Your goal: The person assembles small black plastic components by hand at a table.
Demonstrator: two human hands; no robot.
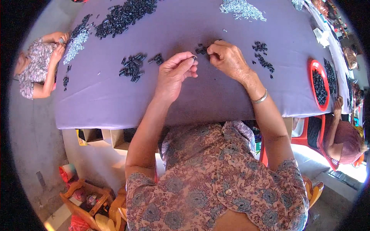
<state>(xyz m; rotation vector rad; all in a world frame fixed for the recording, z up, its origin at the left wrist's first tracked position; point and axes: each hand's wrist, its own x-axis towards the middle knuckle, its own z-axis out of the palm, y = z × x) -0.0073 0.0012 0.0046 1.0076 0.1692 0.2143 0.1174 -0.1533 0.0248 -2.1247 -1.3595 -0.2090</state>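
My left hand [176,73] is closed above the table, with a small black part [194,58] pinched between thumb and fingertips. To its right, my right hand [230,61] has its fingers bent together at the edge of a little heap of black parts [200,49]; whatever they hold is hidden. Left of my left hand lie a few black cylindrical pieces [156,59] and a bigger heap of the same kind [133,66]. Beyond my right hand are two loose clusters of small black parts [264,62].
A purple cloth [185,23] covers the table. Farther off lie a large black heap [125,17] and a pile of silvery pins [241,9]. A red basin [319,84] of black parts stands at right. Other people sit at the left [42,69] and right [343,142].
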